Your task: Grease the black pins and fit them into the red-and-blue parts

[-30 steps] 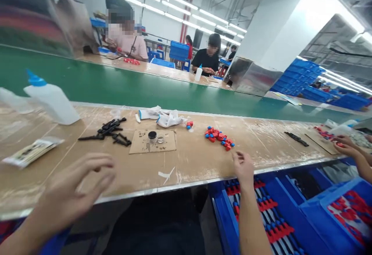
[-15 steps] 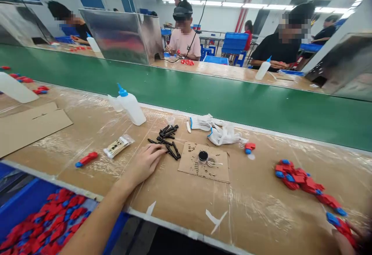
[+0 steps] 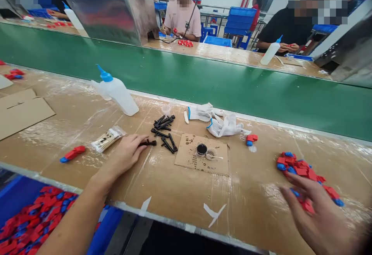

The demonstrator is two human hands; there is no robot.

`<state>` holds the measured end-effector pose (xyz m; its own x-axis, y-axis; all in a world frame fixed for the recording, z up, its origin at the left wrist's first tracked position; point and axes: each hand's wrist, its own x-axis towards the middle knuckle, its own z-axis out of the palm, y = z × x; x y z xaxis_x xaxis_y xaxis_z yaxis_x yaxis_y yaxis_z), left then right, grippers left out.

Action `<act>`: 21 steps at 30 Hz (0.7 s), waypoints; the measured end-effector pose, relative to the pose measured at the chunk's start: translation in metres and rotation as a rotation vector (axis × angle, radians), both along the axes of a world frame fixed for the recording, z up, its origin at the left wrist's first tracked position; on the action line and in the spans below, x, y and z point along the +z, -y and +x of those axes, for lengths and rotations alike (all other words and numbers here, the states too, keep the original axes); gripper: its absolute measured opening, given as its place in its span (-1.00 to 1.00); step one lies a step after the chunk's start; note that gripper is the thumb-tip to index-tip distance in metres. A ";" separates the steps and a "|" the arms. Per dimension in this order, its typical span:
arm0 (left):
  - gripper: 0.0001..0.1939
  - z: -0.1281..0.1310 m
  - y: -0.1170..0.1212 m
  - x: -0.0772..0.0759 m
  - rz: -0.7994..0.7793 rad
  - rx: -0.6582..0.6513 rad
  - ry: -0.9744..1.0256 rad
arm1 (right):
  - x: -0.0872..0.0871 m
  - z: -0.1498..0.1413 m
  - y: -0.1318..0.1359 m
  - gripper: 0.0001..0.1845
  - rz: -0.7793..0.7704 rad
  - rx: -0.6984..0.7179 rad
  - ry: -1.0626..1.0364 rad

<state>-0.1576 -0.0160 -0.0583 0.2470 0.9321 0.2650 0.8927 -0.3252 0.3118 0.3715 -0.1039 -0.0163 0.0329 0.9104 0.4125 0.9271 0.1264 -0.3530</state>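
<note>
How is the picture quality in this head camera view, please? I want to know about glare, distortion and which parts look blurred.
In the head view, light glares on the plastic film covering the bench; the metal panel shows bright reflections; the wide lens bends the bench edge; the right hand looks slightly blurred, while the white bottle looks sharper.

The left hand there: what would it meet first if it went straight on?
The left hand would probably meet the black plastic part at its fingertips first; more black parts lie beyond.
</note>
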 end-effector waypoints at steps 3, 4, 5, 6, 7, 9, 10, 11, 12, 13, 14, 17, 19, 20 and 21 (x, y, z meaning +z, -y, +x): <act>-0.66 0.008 0.010 0.016 0.053 -0.023 0.096 | 0.041 -0.062 -0.047 -0.69 -0.153 0.301 0.033; -0.71 0.015 0.014 0.025 0.085 -0.029 0.152 | 0.049 -0.076 -0.062 -0.69 -0.220 0.388 0.062; -0.76 0.024 0.017 0.036 0.128 -0.035 0.220 | 0.054 -0.086 -0.075 -0.68 -0.271 0.456 0.082; -0.81 0.035 0.020 0.048 0.147 -0.049 0.283 | 0.055 -0.094 -0.085 -0.68 -0.307 0.511 0.094; -0.83 0.048 0.021 0.061 0.153 -0.074 0.356 | 0.054 -0.100 -0.091 -0.70 -0.335 0.556 0.098; -0.84 0.076 0.016 0.083 0.112 -0.231 0.409 | 0.048 -0.108 -0.098 -0.83 -0.355 0.615 0.075; -0.84 0.090 0.011 0.092 0.066 -0.334 0.417 | 0.044 -0.111 -0.098 -0.92 -0.352 0.635 0.054; -0.84 0.102 0.003 0.099 0.026 -0.424 0.410 | 0.040 -0.114 -0.099 -0.95 -0.346 0.651 0.032; -0.83 0.112 -0.004 0.103 -0.011 -0.473 0.395 | 0.036 -0.117 -0.099 -0.90 -0.335 0.661 0.012; -0.84 0.120 -0.012 0.105 -0.029 -0.506 0.392 | 0.033 -0.120 -0.099 -0.86 -0.324 0.667 -0.006; -0.85 0.125 -0.018 0.105 -0.033 -0.523 0.395 | 0.031 -0.123 -0.100 -0.84 -0.310 0.672 -0.022; -0.88 0.129 -0.029 0.092 -0.025 -0.504 0.419 | 0.024 -0.133 -0.105 -0.86 -0.228 0.673 -0.083; -0.90 0.126 -0.030 0.080 -0.037 -0.485 0.403 | 0.018 -0.138 -0.107 -0.87 -0.149 0.669 -0.121; -0.91 0.125 -0.030 0.074 -0.043 -0.484 0.379 | 0.015 -0.141 -0.108 -0.88 -0.119 0.672 -0.133; -0.91 0.124 -0.030 0.069 -0.046 -0.485 0.352 | 0.012 -0.143 -0.109 -0.88 -0.102 0.677 -0.141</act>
